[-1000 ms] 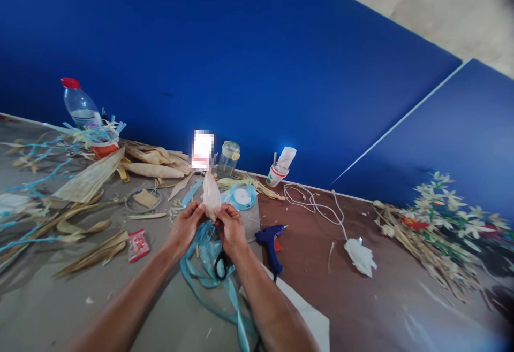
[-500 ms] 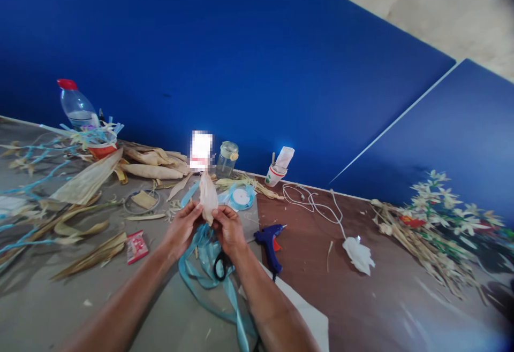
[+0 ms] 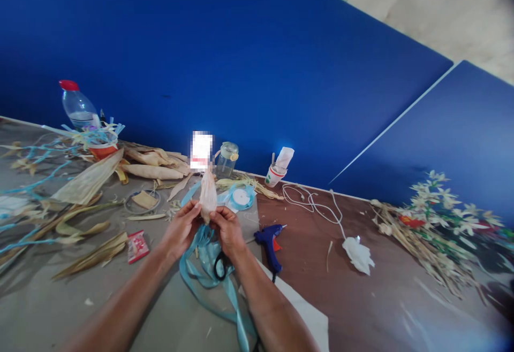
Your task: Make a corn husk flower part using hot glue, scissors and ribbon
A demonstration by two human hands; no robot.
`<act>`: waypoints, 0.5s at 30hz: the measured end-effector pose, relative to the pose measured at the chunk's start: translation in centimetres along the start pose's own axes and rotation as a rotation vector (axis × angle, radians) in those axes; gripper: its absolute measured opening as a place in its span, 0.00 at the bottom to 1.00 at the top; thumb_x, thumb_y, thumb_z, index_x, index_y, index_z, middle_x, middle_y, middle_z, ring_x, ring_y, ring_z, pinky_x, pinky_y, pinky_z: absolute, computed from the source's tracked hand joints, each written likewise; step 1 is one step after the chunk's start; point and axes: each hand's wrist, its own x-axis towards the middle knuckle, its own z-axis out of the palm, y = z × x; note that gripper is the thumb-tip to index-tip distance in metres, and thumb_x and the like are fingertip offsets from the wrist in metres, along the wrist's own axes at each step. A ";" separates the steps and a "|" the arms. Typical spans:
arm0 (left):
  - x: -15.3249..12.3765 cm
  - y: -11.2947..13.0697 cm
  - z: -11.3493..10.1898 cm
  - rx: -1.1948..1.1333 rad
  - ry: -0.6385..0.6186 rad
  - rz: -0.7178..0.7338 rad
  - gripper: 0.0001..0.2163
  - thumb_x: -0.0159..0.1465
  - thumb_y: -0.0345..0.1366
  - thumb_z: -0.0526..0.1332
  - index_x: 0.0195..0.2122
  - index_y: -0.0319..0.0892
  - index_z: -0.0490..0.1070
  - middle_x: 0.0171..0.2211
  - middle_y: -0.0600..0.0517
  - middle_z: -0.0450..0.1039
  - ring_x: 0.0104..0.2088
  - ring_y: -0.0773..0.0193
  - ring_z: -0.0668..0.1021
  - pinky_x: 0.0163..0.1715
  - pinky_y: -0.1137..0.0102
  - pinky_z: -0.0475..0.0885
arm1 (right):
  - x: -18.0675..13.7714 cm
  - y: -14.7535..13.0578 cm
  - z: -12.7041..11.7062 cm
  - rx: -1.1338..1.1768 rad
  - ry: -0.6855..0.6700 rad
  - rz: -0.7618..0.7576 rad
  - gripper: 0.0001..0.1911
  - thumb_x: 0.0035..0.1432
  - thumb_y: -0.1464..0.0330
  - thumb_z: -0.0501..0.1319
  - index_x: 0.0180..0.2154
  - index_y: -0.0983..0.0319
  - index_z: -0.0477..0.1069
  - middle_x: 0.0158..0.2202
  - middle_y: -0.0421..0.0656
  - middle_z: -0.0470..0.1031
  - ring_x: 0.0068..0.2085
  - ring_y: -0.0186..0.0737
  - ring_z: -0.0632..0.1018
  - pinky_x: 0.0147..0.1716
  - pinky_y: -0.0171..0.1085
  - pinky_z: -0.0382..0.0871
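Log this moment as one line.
left hand: pinching husk | right hand: pinching same husk | beneath: blue ribbon | rightward: glue gun

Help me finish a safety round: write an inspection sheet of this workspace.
Surface: grey tabletop, brown section on the right; small scraps lie about.
Job's things: pale husk-like piece, held up off the surface.
Clutter: dry husks, red packet, blue ribbon, glue gun.
Hands: left hand and right hand pinch the piece's lower end.
Cables: white cable, loosely looped, reaching a crumpled white item.
Surroundings: blue partition behind; red-capped bottle near it.
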 end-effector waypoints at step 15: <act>0.0 -0.4 0.2 0.134 0.167 0.145 0.15 0.44 0.40 0.70 0.28 0.41 0.69 0.19 0.59 0.69 0.18 0.72 0.70 0.17 0.78 0.64 | -0.8 -0.6 0.8 -0.189 -0.015 0.059 0.11 0.42 0.63 0.65 0.21 0.63 0.67 0.16 0.32 0.63 0.19 0.27 0.59 0.22 0.30 0.51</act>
